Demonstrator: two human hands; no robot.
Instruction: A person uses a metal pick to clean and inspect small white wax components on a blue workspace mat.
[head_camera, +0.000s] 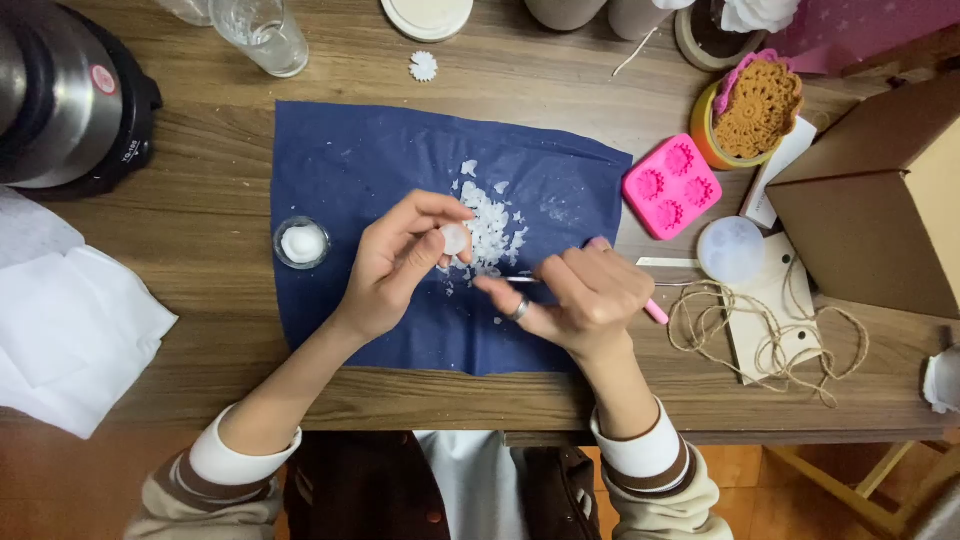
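Note:
My left hand pinches a small round white wax piece between thumb and fingers, above a dark blue sheet on the wooden table. My right hand, with a ring on one finger, grips a thin pink-handled tool whose metal tip points left toward the wax piece. A heap of white wax shavings lies on the sheet just behind the two hands. A small glass cup with a white candle stands on the sheet to the left of my left hand.
A pink silicone flower mould, a round translucent lid, tangled twine and a cardboard box lie right. A black and metal pot, white paper and a drinking glass sit left.

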